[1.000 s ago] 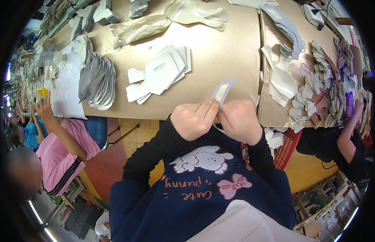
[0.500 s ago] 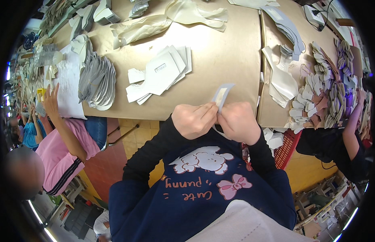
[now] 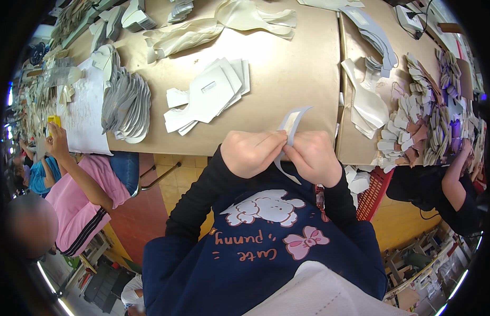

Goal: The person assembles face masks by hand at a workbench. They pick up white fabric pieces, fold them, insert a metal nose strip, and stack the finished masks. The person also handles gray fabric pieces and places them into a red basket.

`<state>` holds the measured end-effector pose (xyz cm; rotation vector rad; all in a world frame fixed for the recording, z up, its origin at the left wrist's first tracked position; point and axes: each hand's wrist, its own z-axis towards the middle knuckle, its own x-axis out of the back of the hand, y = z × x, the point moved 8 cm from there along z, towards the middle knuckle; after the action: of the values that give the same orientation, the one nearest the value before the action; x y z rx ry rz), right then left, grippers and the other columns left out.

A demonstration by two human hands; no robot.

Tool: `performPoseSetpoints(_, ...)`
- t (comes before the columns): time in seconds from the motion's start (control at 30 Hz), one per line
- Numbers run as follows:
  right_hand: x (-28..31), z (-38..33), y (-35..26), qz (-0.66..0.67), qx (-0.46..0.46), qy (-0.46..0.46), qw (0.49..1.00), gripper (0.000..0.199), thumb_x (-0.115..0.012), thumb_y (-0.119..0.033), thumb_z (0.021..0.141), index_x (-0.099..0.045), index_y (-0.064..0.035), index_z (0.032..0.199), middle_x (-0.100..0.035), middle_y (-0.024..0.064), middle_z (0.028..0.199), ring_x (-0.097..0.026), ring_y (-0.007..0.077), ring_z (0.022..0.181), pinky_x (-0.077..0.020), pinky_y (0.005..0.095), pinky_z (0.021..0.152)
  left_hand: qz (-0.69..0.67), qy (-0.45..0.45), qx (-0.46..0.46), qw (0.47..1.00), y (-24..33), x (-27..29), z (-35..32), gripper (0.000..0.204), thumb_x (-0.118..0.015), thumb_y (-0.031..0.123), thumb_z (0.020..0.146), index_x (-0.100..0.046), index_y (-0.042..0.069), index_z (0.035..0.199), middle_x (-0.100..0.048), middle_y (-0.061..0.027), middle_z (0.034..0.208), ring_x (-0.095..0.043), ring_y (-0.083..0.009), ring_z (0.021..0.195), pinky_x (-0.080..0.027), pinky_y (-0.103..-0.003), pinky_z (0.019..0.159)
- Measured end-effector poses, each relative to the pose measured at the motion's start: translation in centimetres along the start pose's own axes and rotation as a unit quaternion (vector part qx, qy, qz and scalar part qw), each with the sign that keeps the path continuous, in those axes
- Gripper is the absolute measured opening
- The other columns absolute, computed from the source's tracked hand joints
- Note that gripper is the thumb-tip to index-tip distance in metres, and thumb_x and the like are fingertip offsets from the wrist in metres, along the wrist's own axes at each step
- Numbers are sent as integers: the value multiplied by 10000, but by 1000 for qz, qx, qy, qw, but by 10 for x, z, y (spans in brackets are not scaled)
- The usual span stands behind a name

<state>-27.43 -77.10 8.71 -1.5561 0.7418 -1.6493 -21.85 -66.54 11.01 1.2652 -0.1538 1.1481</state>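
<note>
Both my hands meet at the near edge of the brown table (image 3: 287,68). My left hand (image 3: 251,154) and my right hand (image 3: 314,157) pinch a thin curved white strip (image 3: 291,122) between their fingertips. The strip's upper end arcs up over the table, and its lower end hangs down toward my dark blue sweater. A fanned pile of white cut pieces (image 3: 207,95) lies on the table just beyond my left hand.
A stack of grey cut pieces (image 3: 127,105) lies at the left, with cream pieces (image 3: 224,21) farther back. White and beige pieces (image 3: 413,121) are heaped at the right, beside a red basket (image 3: 372,190). A person in pink (image 3: 81,189) sits at my left, another person's arm (image 3: 455,179) at my right.
My hands have stayed together at the table edge. The strip has shifted a little between my fingers, with its lower end now hanging further below them.
</note>
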Motion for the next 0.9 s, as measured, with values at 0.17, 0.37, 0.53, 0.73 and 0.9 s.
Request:
performPoseSetpoints(0.17, -5, 1, -4, -76, 10, -3, 997, 118, -599, -82, 800, -577, -5, 713, -569, 164, 618, -573, 367, 566, -429, 467, 532, 87, -77, -28, 993, 9, -6, 2, 203, -729, 13, 760, -706, 14, 961, -731, -74, 815, -682, -192, 601, -516, -280, 497)
performPoseSetpoints(0.37, -3, 0, -4, -116, 11, -6, 993, 147, -620, -132, 793, -596, -24, 698, -584, 148, 603, -600, 342, 563, -462, 451, 540, 60, -3, -25, 998, 10, -4, 5, 178, -740, 20, 747, -715, 13, 923, -729, -67, 782, -669, -184, 562, -501, -271, 474)
performPoseSetpoints(0.53, 4, 0, -3, 27, 20, 26, 999, 98, -588, -59, 814, -613, 4, 743, -587, 155, 620, -583, 361, 562, -440, 439, 547, -25, 17, 54, 998, -2, -3, 2, 137, -716, 6, 784, -746, 7, 918, -723, -86, 738, -687, -173, 575, -517, -259, 501)
performPoseSetpoints(0.73, 8, -3, 5, 109, -10, 15, 994, 122, -576, -63, 869, -645, 15, 804, -618, 138, 631, -602, 339, 567, -443, 412, 548, -195, 42, 189, 962, -24, -5, -2, 173, -686, -20, 830, -750, -29, 990, -751, -124, 818, -732, -151, 687, -566, -243, 625)
performPoseSetpoints(0.9, 9, -3, 7, 74, -11, 10, 997, 116, -573, -58, 868, -650, 15, 820, -618, 146, 643, -606, 344, 576, -446, 421, 550, -201, 33, 150, 967, -18, -5, -1, 183, -684, -24, 845, -743, -29, 1018, -761, -137, 947, -751, -186, 772, -583, -251, 696)
